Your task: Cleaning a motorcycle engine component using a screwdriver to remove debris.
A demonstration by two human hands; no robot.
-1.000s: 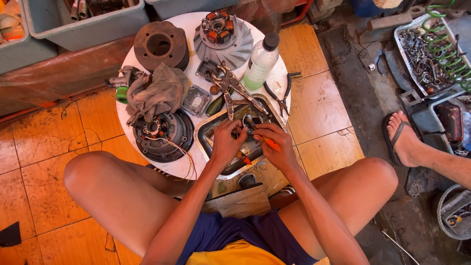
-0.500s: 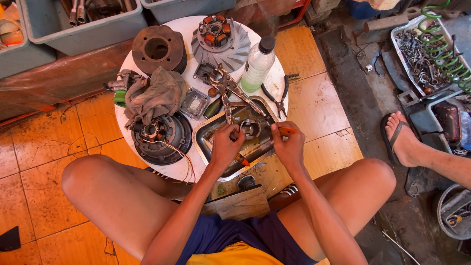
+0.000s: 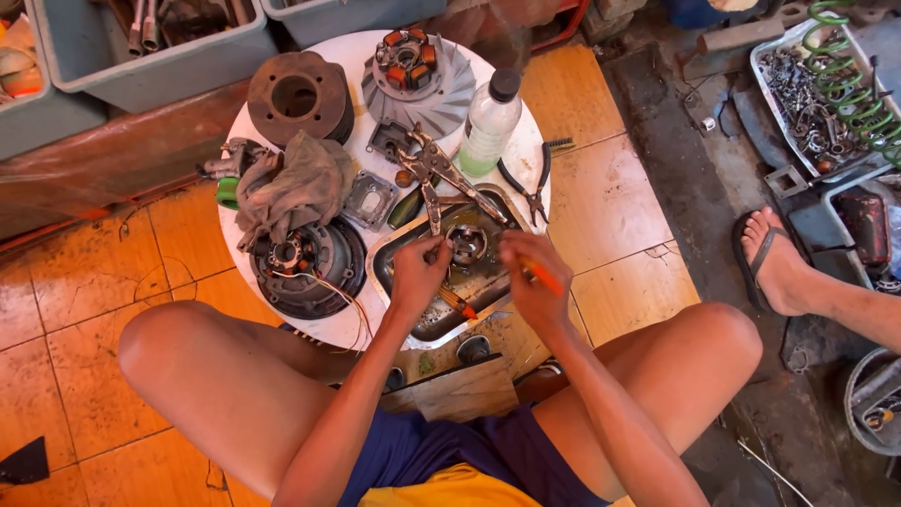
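table point(image 3: 526, 141): round and white, low between the knees, carrying all the parts.
metal tray point(image 3: 394, 282): dull grey, right under both hands, near edge of the table.
brown cylinder point(image 3: 298, 98): rusty, with a round hole, far past the fingers at the back left.
finned wheel point(image 3: 422, 80): grey, with orange coils on top, far past the fingers at the back.
dark round part point(image 3: 305, 268): black, with thin wires coming out, just left of the left fingers.
rag point(image 3: 296, 183): dirty grey, crumpled, up and left of the left fingers.
bottle point(image 3: 488, 122): clear, dark cap, upright, well above the right fingers.
pliers point(image 3: 530, 188): dark handles, lying above the right fingers, apart from them.
left hand point(image 3: 418, 277): fingers curled in, tips pressed on the small metal ring; an orange-tipped tool point(image 3: 458, 303) just below the hand, hard to tell if held.
right hand point(image 3: 530, 282): fingers closed around a thin orange stick point(image 3: 544, 279), tip hidden by the hand.
small metal ring point(image 3: 466, 242): shiny, sitting in the tray, between the two sets of fingers and a bit above them.
step: looks like holding the ring steady in the tray and working on it with the stick.
next move: probably a firm left grip and a slow, careful poke, so the ring stays put.
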